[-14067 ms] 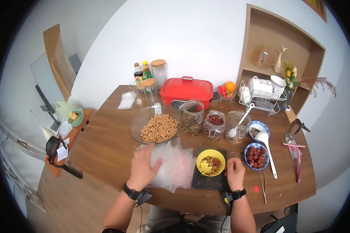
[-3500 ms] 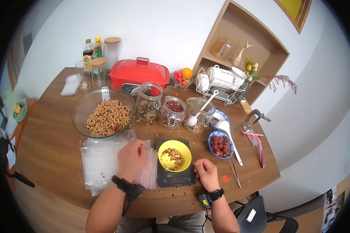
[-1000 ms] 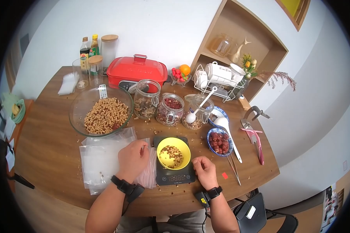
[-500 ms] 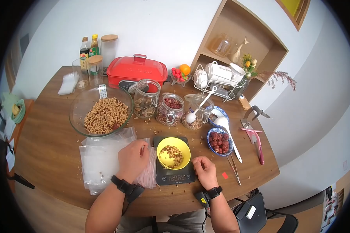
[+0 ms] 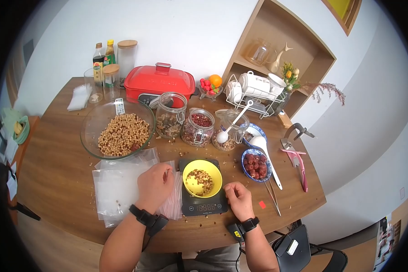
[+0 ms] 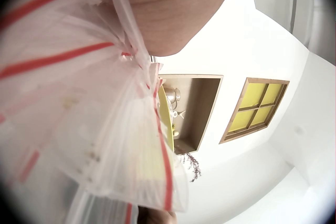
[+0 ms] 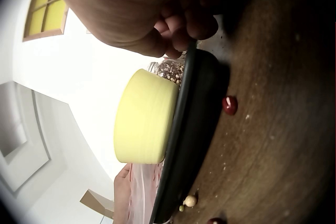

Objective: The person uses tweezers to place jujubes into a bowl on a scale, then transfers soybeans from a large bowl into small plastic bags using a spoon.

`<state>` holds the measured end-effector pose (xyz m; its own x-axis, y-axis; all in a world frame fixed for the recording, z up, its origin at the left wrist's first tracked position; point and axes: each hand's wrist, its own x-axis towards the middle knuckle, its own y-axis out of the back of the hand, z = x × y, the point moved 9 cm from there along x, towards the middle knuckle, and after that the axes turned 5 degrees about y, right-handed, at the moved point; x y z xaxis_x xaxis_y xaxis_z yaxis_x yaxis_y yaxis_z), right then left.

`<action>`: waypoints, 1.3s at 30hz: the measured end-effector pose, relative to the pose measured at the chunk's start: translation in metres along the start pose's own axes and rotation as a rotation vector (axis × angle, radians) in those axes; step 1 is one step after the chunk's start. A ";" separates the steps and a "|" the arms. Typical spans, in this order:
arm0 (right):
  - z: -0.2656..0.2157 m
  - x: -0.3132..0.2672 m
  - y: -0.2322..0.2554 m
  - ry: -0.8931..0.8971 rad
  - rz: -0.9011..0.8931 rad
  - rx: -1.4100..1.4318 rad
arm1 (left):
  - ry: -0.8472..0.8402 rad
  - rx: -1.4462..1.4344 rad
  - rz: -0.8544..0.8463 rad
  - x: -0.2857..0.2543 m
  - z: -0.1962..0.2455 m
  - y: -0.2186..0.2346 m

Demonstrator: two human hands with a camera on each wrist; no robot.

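A yellow bowl [image 5: 192, 186] with beans and grains stands on a black digital scale [image 5: 190, 210]. The left hand [image 5: 155, 187] rests on pink-edged clear zip bags [image 5: 115, 190], left of the bowl; its fingers bend downward and their tips are hidden. Red-edged bags [image 6: 100, 108] fill much of the left wrist view, below that hand [image 6: 168, 8]. Right of the scale, the right hand [image 5: 240, 199] lies on the table with loosely curled fingers, holding nothing. In the right wrist view this hand [image 7: 136, 11] is close to the scale's edge [image 7: 184, 129].
A large glass bowl of beans [image 5: 87, 136] stands at the left. Behind the scale are jars of dry goods [image 5: 197, 135] and a red cooker [image 5: 158, 81]. Rightward are a blue-rimmed bowl of dates [image 5: 255, 167], a white ladle [image 5: 273, 170], tweezers [image 5: 273, 199] and a pink peeler [image 5: 303, 179].
Since the oldest frame, the left hand has gone from spread fingers over the bags to bent ones beside the bowl, which now shows more pale beans. Over the last second both hands stay still.
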<state>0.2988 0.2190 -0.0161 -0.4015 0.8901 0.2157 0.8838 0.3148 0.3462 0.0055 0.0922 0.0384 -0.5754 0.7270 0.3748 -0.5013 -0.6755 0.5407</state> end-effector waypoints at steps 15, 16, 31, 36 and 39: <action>-0.004 0.000 0.001 0.003 0.011 -0.006 | -0.003 -0.005 -0.001 -0.001 0.000 -0.001; -0.003 0.000 0.001 0.003 0.010 -0.007 | -0.004 -0.006 -0.001 -0.001 0.000 0.000; -0.005 0.000 0.001 0.010 0.009 -0.022 | -0.013 -0.014 -0.010 -0.001 0.003 -0.001; -0.004 0.000 0.001 0.001 0.010 -0.018 | -0.012 -0.008 -0.006 -0.001 0.003 -0.001; -0.002 -0.001 0.001 -0.002 0.007 -0.020 | -0.013 -0.007 -0.005 -0.001 0.002 -0.002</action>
<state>0.2994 0.2181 -0.0140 -0.3952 0.8928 0.2163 0.8814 0.3022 0.3631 0.0087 0.0927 0.0387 -0.5641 0.7322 0.3817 -0.5088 -0.6723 0.5377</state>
